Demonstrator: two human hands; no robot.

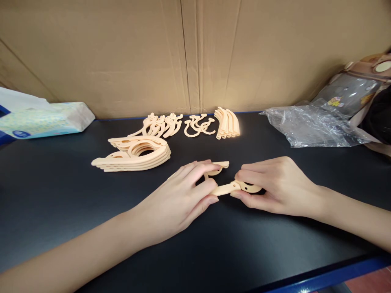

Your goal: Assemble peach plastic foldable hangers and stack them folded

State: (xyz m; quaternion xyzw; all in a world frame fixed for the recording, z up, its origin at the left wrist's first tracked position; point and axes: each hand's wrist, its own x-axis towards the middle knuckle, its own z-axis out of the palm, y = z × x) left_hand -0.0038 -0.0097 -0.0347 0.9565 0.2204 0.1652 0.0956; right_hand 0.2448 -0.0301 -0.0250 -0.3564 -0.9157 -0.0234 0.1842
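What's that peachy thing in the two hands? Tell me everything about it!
The peach plastic piece looks flat and pale, like hard plastic. It has a straight bar and a rounded end with a hole. A curved part peeks out beyond the left hand. It lies low over the black table. The left hand pinches one end, the right hand the other. I cannot tell if it is one part or two joined.

free: bare table [76,195] near side | blocked: hanger stack [134,154] left-rear, plastic bag [311,126] right-rear

Bright even overhead light, soft shadows, sharp focus, wide-angle edge stretching
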